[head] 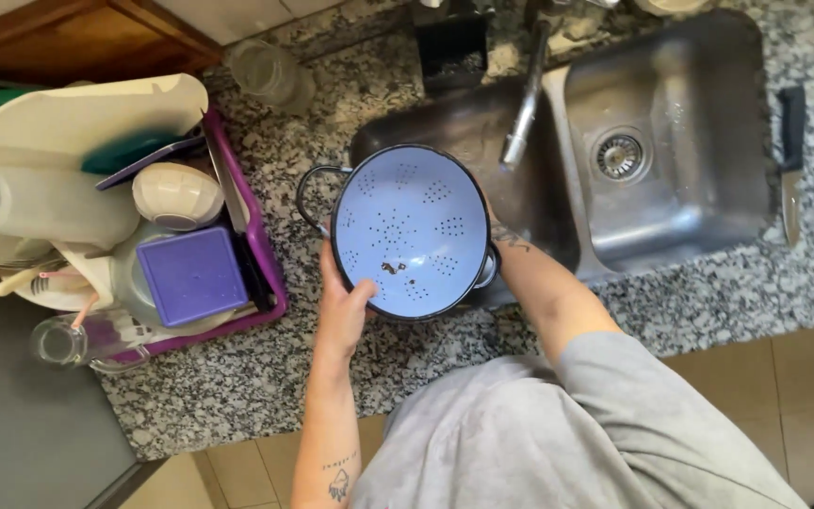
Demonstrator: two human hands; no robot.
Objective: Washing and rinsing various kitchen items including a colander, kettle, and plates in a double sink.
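The left hand [343, 306] grips the rim of a blue colander [412, 231] tilted over the steel sink [699, 203], the right hand hidden behind it, beside a purple dish rack [266, 259] on the granite desk [266, 372]

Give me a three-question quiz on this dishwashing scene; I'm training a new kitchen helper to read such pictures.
1. True or false: the blue colander is held over the sink.
2. Which hand grips the colander's near rim with the thumb inside? A) left hand B) right hand
3. What lies on the counter right of the sink?

Key:
1. True; it is tilted above the left basin, near the faucet.
2. A; the right hand is hidden behind the bowl.
3. A knife.
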